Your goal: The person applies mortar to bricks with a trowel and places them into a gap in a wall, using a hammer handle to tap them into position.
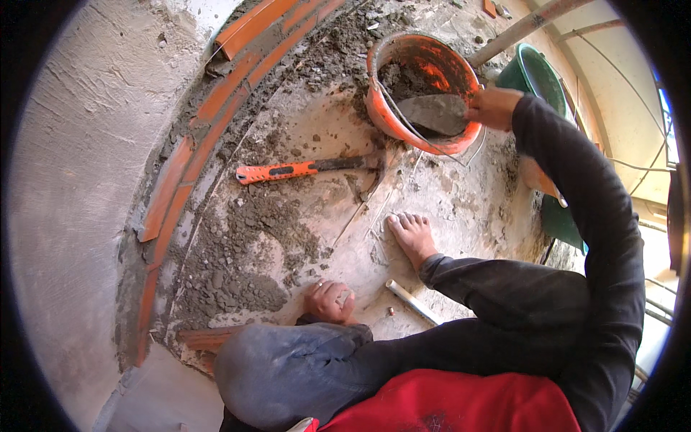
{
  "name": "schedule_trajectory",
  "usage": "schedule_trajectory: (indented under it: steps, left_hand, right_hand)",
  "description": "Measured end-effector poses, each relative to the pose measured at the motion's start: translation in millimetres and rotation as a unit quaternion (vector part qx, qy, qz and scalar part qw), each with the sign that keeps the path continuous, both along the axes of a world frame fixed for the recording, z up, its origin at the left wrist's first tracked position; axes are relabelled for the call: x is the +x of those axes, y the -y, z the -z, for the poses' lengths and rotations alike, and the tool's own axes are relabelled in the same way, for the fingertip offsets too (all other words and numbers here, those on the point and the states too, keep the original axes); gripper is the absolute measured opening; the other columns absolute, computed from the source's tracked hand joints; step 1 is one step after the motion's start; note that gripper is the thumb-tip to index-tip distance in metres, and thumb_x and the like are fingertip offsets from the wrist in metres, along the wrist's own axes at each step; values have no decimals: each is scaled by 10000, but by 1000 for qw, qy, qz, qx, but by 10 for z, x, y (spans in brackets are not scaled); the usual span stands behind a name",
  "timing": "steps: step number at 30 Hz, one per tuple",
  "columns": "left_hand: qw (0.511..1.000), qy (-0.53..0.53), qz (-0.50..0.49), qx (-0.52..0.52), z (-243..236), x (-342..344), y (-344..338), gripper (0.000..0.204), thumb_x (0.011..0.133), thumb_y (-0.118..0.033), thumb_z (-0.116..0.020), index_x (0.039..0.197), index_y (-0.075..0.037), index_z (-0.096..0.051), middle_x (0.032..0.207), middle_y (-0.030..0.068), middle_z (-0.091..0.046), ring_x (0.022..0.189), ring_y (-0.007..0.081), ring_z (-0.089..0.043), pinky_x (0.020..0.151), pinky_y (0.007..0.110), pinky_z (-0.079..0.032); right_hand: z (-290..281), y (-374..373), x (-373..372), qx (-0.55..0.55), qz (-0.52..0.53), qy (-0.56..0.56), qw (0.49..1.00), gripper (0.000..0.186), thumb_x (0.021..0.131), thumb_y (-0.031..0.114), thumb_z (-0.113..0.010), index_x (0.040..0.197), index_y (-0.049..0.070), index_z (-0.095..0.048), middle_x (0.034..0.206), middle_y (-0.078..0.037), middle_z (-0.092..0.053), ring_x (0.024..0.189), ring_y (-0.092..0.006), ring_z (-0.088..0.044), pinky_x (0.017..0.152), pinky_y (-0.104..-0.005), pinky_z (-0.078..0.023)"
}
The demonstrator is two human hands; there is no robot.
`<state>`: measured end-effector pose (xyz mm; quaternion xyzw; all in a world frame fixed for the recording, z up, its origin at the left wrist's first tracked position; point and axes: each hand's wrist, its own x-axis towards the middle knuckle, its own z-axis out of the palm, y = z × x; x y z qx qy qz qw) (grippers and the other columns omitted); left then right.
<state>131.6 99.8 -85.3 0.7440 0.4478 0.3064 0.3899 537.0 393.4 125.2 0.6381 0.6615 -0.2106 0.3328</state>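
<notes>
At the upper right my right hand (494,108) grips a trowel, and its grey, mortar-smeared blade (433,114) reaches into an orange bucket (386,119). Wet mortar (407,81) lies inside the bucket, whose wire handle hangs over the near rim. Down by my bent left knee, my left hand (330,301) is closed low over the floor; whatever its curled fingers might hold is hidden. Between that hand and the bucket lies a hammer (288,170) with an orange and black handle, its metal head toward the bucket.
Curved rows of orange bricks (212,137) in mortar run along the plastered wall (86,137) at left. Loose mortar (237,288) covers floor beside them. A white pipe (412,302) lies near my bare foot (412,237). A green bucket (536,75) stands far right.
</notes>
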Motion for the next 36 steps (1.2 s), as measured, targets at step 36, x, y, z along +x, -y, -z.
schedule_trajectory:
  steps: [36]
  left_hand:
    - [1000,-16,16,4,50,-12,11,198,725,-273,-677,784,-89,-635,713,96,-608,672,316,-596,605,424,-471]
  right_hand:
    - [21,-209,-179,-32,-184,93,978,454,952,369,-475,952,-43,-668,796,-193,-673,796,-339,-677,747,-444,-535]
